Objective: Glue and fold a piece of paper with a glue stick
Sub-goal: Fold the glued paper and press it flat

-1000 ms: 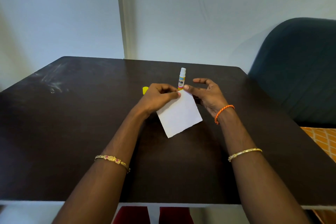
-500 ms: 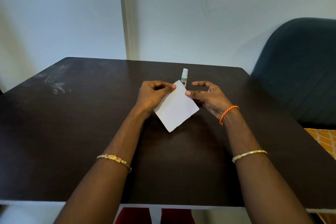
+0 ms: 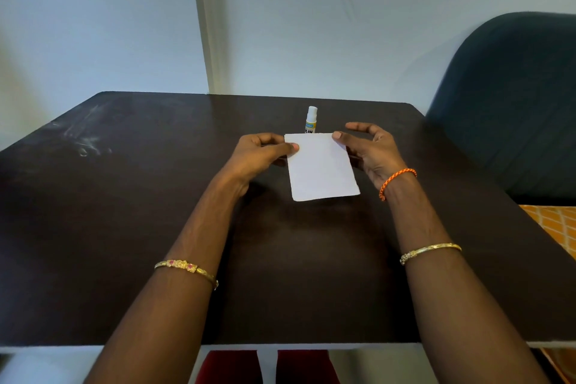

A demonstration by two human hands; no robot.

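Note:
A small white piece of paper (image 3: 321, 167) is held just above the dark table (image 3: 124, 227), its edges nearly square to me. My left hand (image 3: 261, 156) pinches its upper left corner between thumb and fingers. My right hand (image 3: 371, 150) pinches the upper right corner with the thumb on top, the other fingers spread. Behind the paper a glue stick (image 3: 311, 120) stands upright on the table, white cap on, its lower part hidden by the paper.
A dark blue upholstered chair (image 3: 511, 97) stands at the table's right side. An orange patterned surface (image 3: 551, 227) shows beyond the right edge. The wall is close behind the table's far edge. Dark red cloth (image 3: 268, 366) shows below the near edge.
The paper has turned from a diagonal tilt to nearly square. My right hand, apart from it half a second ago, now holds its upper right corner. The yellow object behind my left hand is hidden.

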